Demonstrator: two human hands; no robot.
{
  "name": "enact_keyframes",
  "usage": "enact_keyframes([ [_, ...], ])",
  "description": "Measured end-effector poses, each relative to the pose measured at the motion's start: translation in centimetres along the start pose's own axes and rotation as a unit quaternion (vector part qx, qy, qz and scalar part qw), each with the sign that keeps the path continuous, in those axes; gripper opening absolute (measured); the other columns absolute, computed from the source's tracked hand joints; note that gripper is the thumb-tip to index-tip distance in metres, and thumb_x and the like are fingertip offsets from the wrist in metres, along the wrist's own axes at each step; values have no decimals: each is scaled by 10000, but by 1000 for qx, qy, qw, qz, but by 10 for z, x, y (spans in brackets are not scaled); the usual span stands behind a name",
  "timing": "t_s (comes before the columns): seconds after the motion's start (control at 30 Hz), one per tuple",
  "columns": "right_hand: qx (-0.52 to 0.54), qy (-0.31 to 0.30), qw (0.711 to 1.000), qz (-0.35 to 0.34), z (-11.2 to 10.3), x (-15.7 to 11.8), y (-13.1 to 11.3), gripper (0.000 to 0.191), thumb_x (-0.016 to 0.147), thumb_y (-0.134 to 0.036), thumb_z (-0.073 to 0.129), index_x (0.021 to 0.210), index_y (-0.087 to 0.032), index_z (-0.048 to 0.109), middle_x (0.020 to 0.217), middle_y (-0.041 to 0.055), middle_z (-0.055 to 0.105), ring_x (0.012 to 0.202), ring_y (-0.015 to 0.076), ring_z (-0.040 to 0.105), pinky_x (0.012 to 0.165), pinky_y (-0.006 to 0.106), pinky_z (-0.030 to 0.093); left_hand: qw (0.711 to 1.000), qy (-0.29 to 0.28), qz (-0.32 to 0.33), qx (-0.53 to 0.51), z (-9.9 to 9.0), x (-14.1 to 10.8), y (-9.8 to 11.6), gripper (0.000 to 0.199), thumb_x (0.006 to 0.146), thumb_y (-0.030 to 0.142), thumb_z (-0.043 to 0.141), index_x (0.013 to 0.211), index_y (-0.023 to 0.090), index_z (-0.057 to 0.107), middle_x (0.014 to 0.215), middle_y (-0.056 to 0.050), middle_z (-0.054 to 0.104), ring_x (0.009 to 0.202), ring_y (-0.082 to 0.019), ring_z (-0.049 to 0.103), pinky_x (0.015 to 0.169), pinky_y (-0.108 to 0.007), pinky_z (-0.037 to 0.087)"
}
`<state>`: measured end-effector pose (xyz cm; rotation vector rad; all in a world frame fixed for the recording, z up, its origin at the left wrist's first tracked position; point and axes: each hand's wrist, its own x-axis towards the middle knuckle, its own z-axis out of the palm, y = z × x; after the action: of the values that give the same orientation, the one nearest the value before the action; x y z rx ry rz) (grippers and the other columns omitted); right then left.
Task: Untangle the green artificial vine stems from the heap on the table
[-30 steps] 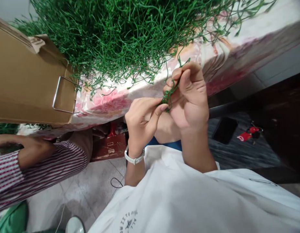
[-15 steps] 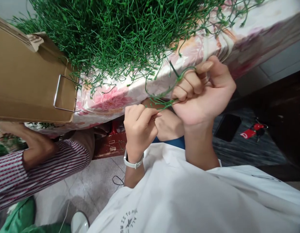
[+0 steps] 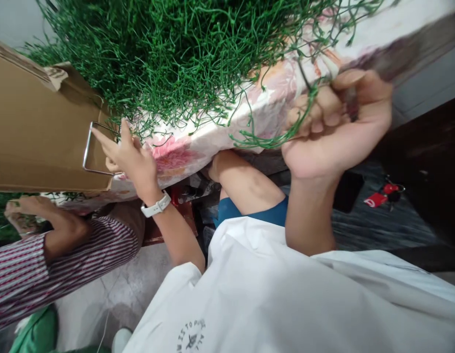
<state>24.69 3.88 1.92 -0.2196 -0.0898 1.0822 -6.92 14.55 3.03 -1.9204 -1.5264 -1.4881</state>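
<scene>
My right hand (image 3: 326,130) is closed around a small bunch of thin green plant stems (image 3: 266,142), which look like artificial greenery. The stems curve out to the left from below my curled fingers, and one stalk stands up past them. My left hand (image 3: 134,162), with a pale watch on the wrist, has its fingers apart and appears to hold nothing. It is at the table edge, beside the near fringe of a large heap of the same green stems (image 3: 168,59). Whether its fingertips touch any stems, I cannot tell.
A floral cloth (image 3: 176,157) covers the table. On the left stands a cardboard box (image 3: 43,127) with a bent metal wire (image 3: 88,147) at its corner. A co-worker's striped sleeve (image 3: 84,260) is below it. A phone (image 3: 348,191) and keys (image 3: 387,196) lie at right.
My left hand has left the stems in my right hand, moved left to the heap's edge and spread its fingers. My right hand has shifted right with its stems.
</scene>
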Motion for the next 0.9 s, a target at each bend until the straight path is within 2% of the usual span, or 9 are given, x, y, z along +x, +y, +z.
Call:
enact_keyframes([
  [0.07,-20,-32,999,6,1,-1,9,319,882,-424,734,688,-195,628,479,-106,262,395,33,173,349,186,233,1000,9,-10,14,15,-3,5,316,944,449,697,1191,253,725,1343,-109,619,1323,-376,540,1110,-637,312],
  [0.13,-45,-52,998,10,1,-2,10,303,835,-441,785,706,-208,639,504,-103,257,419,48,180,375,199,255,1000,3,3,-1,22,-14,22,263,998,433,623,1119,234,746,1156,-102,677,1187,-329,620,1096,-603,377],
  [0.2,-52,-67,996,9,-1,-3,7,266,806,-402,810,729,-210,643,525,-102,252,437,53,205,403,198,277,998,1,46,-51,21,-29,47,322,1039,451,553,1051,213,769,1056,-104,722,1106,-295,656,1079,-560,434],
  [0.27,-45,-84,995,19,-4,-2,5,214,763,-327,823,749,-205,647,536,-102,262,446,53,237,420,198,290,989,-3,79,-126,14,-45,76,350,1047,456,541,1127,204,770,1165,-124,745,1167,-283,662,1077,-516,477],
  [0.37,2,-91,995,51,-11,2,8,196,753,-301,819,775,-204,651,529,-91,323,459,64,304,436,222,313,966,-120,33,-226,-1,-69,121,309,1044,365,568,1324,288,674,1318,-78,707,1257,-254,652,1071,-471,518],
  [0.47,129,-43,985,104,-15,2,17,201,838,-436,778,897,-271,681,551,-53,423,507,123,405,515,301,400,935,-249,37,-251,-5,-89,148,393,1015,441,622,1380,296,611,1273,-69,744,1193,-243,688,1041,-425,530],
  [0.6,365,49,906,209,-8,-9,21,258,921,-521,674,1136,-380,688,657,-2,512,603,191,473,596,377,426,936,-247,-7,-250,6,-104,152,273,1014,448,629,1181,239,684,1091,-66,778,996,-194,714,888,-326,546],
  [0.7,462,81,847,252,-3,-11,20,269,891,-522,699,1124,-388,685,683,6,524,608,189,457,570,376,403,930,-253,7,-265,7,-105,149,182,1024,364,627,921,221,675,863,-17,745,816,-156,683,759,-292,499],
  [0.9,410,63,894,171,-13,7,13,365,822,-520,720,656,-280,500,443,-64,281,394,102,205,373,294,143,906,-345,195,-149,-14,-100,151,290,1037,222,540,748,206,536,662,-9,569,652,-167,486,659,-344,338],
])
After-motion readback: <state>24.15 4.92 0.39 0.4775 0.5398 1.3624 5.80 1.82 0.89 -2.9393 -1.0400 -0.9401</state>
